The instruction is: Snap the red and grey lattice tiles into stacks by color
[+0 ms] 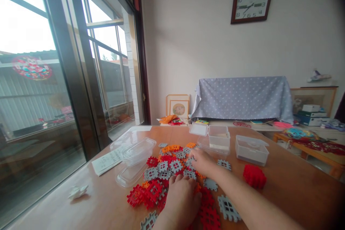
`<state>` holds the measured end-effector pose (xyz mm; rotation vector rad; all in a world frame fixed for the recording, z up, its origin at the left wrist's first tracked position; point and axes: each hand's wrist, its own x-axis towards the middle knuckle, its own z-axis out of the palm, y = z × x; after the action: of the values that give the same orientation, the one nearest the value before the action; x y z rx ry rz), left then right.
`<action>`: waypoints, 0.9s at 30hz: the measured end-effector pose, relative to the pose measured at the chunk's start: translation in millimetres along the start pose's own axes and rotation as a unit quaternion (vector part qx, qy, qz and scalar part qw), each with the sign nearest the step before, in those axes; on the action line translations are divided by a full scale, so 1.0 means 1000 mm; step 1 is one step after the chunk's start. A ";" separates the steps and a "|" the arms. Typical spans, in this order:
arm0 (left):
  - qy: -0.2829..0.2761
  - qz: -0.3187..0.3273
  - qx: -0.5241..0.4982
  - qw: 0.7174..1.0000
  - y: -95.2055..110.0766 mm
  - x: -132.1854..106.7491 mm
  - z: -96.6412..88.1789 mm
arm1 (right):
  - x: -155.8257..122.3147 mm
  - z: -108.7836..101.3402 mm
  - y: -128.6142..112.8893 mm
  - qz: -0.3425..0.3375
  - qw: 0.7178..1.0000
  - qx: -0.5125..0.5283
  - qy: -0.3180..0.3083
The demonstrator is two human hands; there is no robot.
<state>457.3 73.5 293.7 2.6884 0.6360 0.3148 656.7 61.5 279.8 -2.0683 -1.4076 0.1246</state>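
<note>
Pressing down on a heap of plastic lattice tiles (161, 174), the left hand (181, 201) lies palm-down with its fingers spread wide, perhaps to steady the pile; whether it holds anything cannot be told. The right hand (202, 162) reaches past it, its fingers curled narrowly over a gray tile (190, 163) at the heap's far side, though a firm grip cannot be confirmed. Red, gray and orange tiles lie mixed and loose on the wooden table (302, 201), spread so that both hands can reach them. Lone gray tiles (228, 208) lie at about 4 o'clock, and a red clump (254, 176) sits apart at 3 o'clock. At 1 o'clock stand two clear boxes (219, 137), open, so their insides can be reached. Stacked clear trays (136, 154) and a paper sheet (107, 161) lie at 10 o'clock, out of the hands' way. Farther off at 1 o'clock, a dotted cloth (242, 99) drapes a long shape below a wall clock (252, 4).
</note>
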 end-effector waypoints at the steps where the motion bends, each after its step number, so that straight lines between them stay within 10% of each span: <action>1: 0.009 -0.003 -0.006 1.000 0.000 0.000 0.000 | -0.004 -0.003 -0.002 0.009 1.000 0.023 0.014; 5: 0.103 -0.041 -0.109 0.988 -0.006 0.007 0.008 | -0.031 -0.019 -0.013 0.050 0.987 0.141 0.057; 8: 0.147 -0.090 -0.330 0.928 -0.007 0.016 0.018 | -0.062 -0.030 -0.024 0.067 0.968 0.237 0.053; 14: 0.033 -0.068 -0.615 0.785 0.003 0.017 0.027 | -0.116 -0.044 -0.027 0.097 0.911 0.400 0.013; 20: -0.044 -0.062 -0.633 0.770 0.014 0.009 0.028 | -0.144 -0.068 -0.010 -0.025 0.985 0.167 0.026; 27: -0.113 -0.055 -0.613 0.780 0.028 0.000 0.023 | -0.158 -0.085 0.007 -0.035 0.994 0.106 -0.020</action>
<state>475.0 43.0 283.9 1.3791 0.3027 0.2340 629.7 -114.3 303.0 -1.8514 -1.4242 0.2755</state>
